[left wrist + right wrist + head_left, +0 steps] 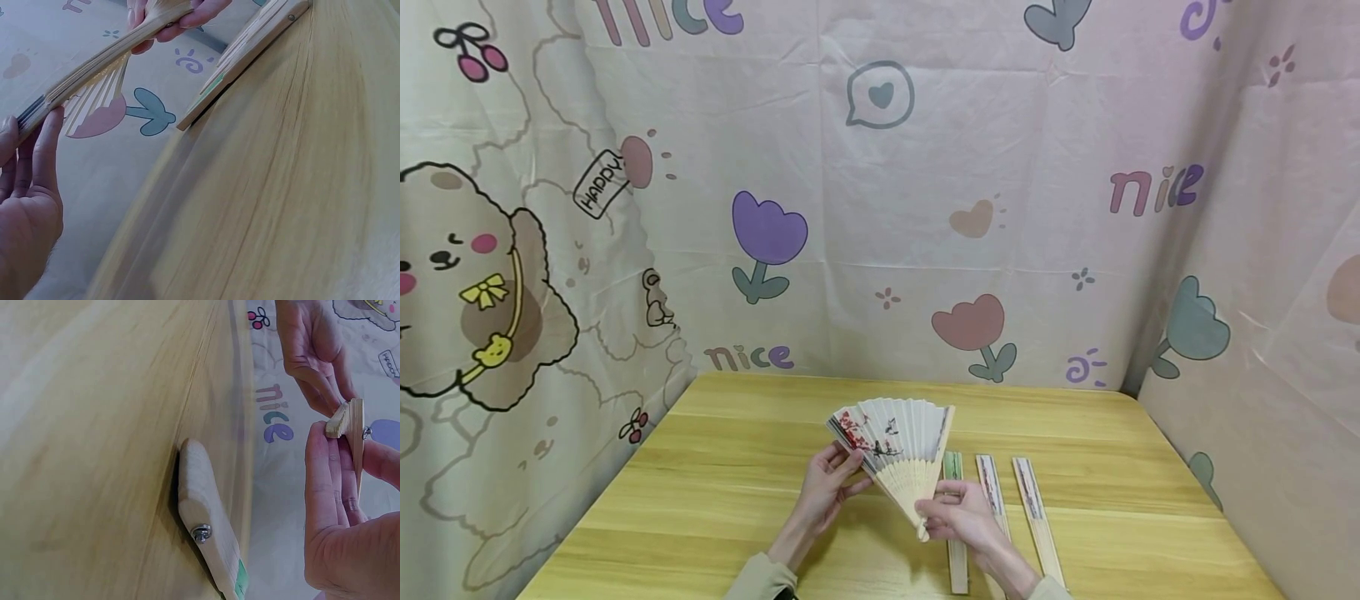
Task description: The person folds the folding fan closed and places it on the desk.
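A folding fan (891, 446), partly spread, is held above the wooden table by both hands. Its white leaf carries red blossoms and dark branches, and its ribs are pale wood. My left hand (826, 485) pinches the left outer edge between thumb and fingers; in the left wrist view several folded ribs (94, 62) lie stacked there. My right hand (958, 517) grips the fan near its pivot, thumb in front. In the right wrist view the metal rivet (367, 432) shows beside the right hand's thumb, with the fingers (325, 475) along the other side.
Three closed fans lie side by side on the table (715, 467) at the right: a green-topped fan (955, 533), a middle fan (990, 483) partly behind the right hand, and an outer fan (1037, 517). A printed cloth (865, 208) hangs behind and at both sides.
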`<state>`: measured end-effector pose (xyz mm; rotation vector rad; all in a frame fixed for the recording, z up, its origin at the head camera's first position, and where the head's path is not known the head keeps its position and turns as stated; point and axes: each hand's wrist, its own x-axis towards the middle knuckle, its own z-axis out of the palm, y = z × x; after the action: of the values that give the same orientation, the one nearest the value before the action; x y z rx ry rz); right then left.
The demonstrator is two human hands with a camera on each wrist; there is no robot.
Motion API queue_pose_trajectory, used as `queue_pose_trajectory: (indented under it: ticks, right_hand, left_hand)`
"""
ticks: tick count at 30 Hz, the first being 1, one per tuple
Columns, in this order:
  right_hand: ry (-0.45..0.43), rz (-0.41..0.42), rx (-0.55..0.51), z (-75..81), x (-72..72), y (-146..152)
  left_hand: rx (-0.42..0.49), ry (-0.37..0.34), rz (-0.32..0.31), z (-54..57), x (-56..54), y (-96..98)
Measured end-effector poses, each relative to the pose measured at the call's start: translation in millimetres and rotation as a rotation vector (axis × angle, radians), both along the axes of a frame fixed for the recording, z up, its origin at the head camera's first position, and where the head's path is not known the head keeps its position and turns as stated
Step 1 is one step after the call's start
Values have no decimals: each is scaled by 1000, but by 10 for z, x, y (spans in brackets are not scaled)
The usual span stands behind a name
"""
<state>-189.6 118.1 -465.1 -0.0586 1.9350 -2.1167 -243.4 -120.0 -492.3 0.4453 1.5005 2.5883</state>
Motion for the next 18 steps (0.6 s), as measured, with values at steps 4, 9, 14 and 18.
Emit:
queue_pose_trajectory:
  ticks: [4,9,14,18]
  right_hand:
    - [15,6,19,0,4,-1]
    - [28,12,39,4,5,-9]
    - [39,28,49,6,10,-7]
    - [49,40,54,5,13,-8]
  left_hand:
    - [8,-10,-10,6,6,-5]
    - [-3,-9,-10,8,6,-8]
    - [-11,-11,-3,5,2,-5]
    - [-28,-21,-8,8,1,-6]
